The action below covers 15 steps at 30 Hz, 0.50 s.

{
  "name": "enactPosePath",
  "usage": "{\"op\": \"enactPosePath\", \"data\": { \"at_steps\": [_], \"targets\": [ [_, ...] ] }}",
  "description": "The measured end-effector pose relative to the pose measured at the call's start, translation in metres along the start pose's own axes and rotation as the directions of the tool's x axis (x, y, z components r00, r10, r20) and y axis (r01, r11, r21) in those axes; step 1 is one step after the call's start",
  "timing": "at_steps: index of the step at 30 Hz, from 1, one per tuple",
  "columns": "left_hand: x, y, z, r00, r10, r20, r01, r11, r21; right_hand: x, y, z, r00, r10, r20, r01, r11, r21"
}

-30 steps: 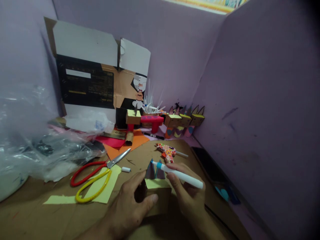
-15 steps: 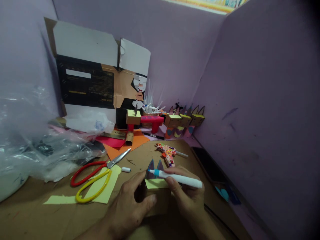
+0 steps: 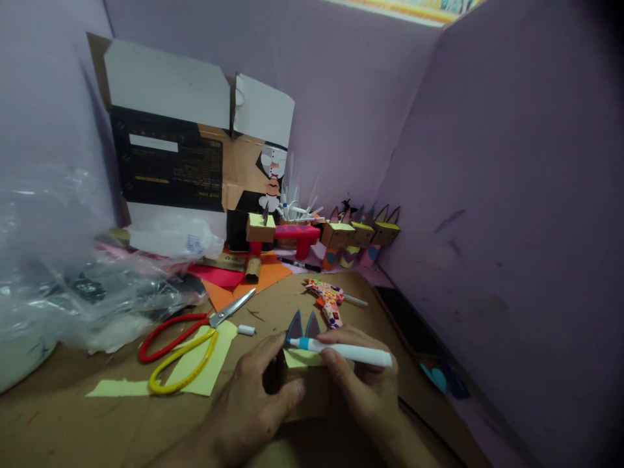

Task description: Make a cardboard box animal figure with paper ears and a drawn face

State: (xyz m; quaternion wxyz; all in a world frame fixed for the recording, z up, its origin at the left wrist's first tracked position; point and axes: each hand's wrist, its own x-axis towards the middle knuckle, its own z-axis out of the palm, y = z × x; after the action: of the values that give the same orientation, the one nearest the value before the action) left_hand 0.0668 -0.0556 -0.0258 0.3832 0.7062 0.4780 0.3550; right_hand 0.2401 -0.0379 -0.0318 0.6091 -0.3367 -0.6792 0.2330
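A small cardboard box (image 3: 312, 396) with a pale yellow top and two upright pointed ears (image 3: 295, 327) stands before me. My left hand (image 3: 258, 396) grips its left side, with the thumb across the front and the fingers partly hidden behind. Pinched in my right hand (image 3: 368, 377) is a white marker (image 3: 355, 353) with a blue collar, held almost level. Its tip is at the base of the left ear; whether it touches cannot be made out. A white marker cap (image 3: 246, 330) lies on the cardboard beyond my left hand.
Scissors (image 3: 214, 320) with red and yellow handles lie on yellow paper (image 3: 214, 364) at left. A patterned glue gun (image 3: 329, 299) rests ahead. Behind stand several eared box figures (image 3: 338, 233) and a folded-out carton (image 3: 170, 162). Plastic bags (image 3: 97, 286) crowd the left; a dark phone-like slab (image 3: 404, 318) is right.
The marker's tip has moved slightly down along the left ear, and its back end has shifted a little left. My left hand keeps its hold on the box.
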Motion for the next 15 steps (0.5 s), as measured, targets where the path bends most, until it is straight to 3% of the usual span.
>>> {"op": "enactPosePath", "data": {
  "at_steps": [5, 11, 15],
  "targets": [
    [0.0004, 0.0068, -0.0010, 1.000, 0.011, 0.008, -0.011, 0.999, -0.037, -0.0018, -0.0019, -0.0003, 0.998, 0.006, 0.067, -0.004, 1.000, -0.029],
    [-0.0003, 0.0061, -0.0014, 1.000, -0.013, -0.007, 0.013, 1.000, 0.015, 0.0006, 0.0000, -0.0003, 0.999, -0.030, -0.035, 0.029, 0.999, -0.021],
    [-0.0002, 0.0053, -0.0023, 1.000, 0.000, 0.010, 0.001, 1.000, -0.022, 0.0002, -0.0008, 0.0004, 1.000, -0.018, 0.004, 0.018, 1.000, -0.015]
  ]
}}
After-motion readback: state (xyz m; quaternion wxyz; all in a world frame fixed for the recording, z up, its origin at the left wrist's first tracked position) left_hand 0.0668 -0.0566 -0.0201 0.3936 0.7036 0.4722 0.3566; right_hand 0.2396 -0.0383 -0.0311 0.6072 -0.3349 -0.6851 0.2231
